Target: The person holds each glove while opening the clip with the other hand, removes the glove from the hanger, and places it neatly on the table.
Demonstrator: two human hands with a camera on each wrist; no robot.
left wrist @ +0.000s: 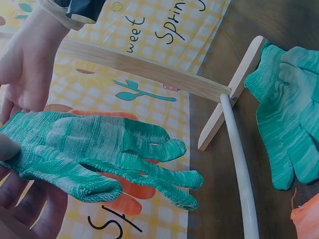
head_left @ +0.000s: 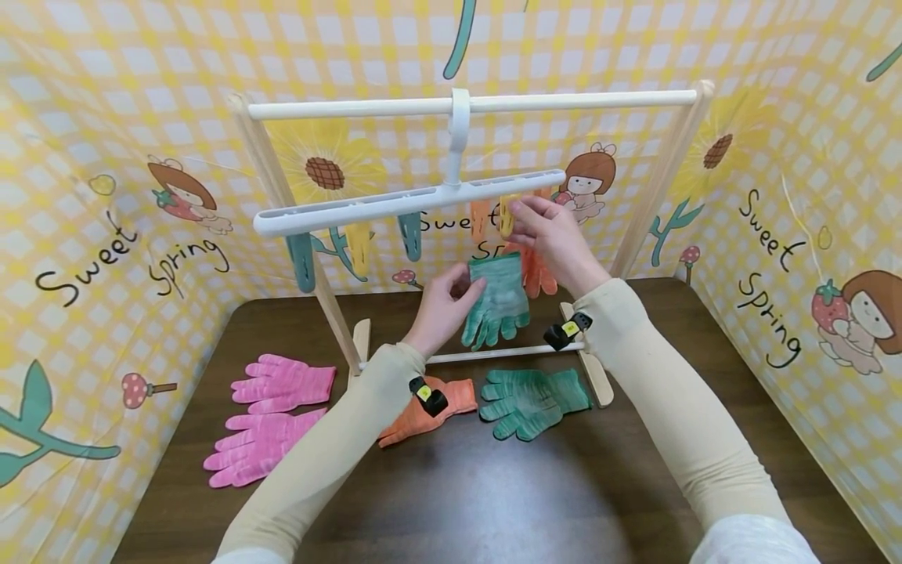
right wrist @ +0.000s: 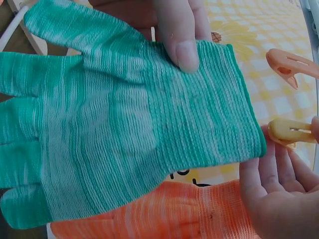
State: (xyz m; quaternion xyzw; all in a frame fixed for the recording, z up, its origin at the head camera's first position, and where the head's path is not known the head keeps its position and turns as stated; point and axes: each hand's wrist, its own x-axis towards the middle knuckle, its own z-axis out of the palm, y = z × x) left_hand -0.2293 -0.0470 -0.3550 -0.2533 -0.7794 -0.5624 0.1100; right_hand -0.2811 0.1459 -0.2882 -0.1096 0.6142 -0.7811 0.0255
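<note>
My left hand pinches a green striped knit glove at its cuff, thumb on the near side, and the glove's fingers hang downward. With thumb and fingers my right hand holds a yellow clothes clip on the white hanger. In the right wrist view the glove's cuff edge lies close to the yellow clip, apart from its tip. Behind the green glove, an orange glove hangs near the hanger's right end, partly covered by my right hand.
A wooden rack with a white top bar carries the hanger. Other clips, including a blue-green clip, hang along it. On the table lie pink gloves, an orange glove partly under my left forearm, and another green glove.
</note>
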